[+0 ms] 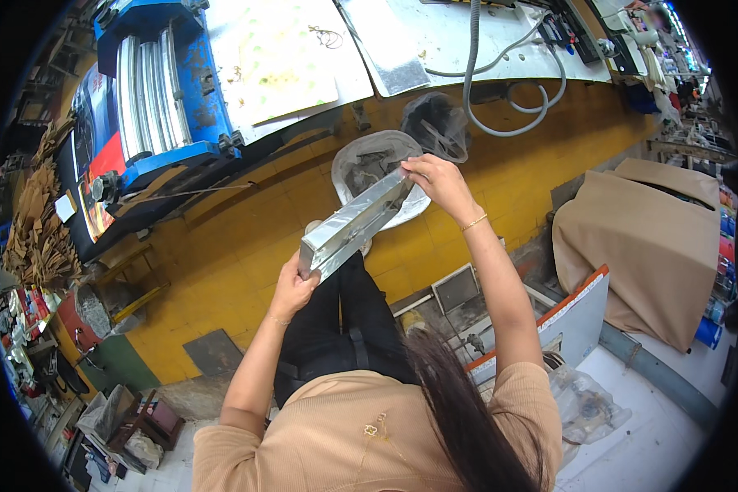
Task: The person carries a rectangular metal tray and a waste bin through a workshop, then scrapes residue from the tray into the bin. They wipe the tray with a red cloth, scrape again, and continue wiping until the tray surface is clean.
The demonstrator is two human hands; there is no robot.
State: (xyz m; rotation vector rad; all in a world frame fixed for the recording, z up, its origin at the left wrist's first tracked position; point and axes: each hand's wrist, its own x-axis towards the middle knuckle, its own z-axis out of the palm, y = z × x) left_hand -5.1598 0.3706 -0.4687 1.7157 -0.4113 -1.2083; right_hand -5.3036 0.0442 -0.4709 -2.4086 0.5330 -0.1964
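Your left hand (293, 287) and right hand (437, 182) pinch opposite ends of silver channel (354, 226); likely light, stiffish, slick; hold ends.

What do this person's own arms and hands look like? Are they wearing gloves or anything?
No gloves: the left hand and right hand are bare. A slim gold-coloured bracelet circles the right wrist, and a finer band shows on the left. The forearms are uncovered, below short tan sleeves.
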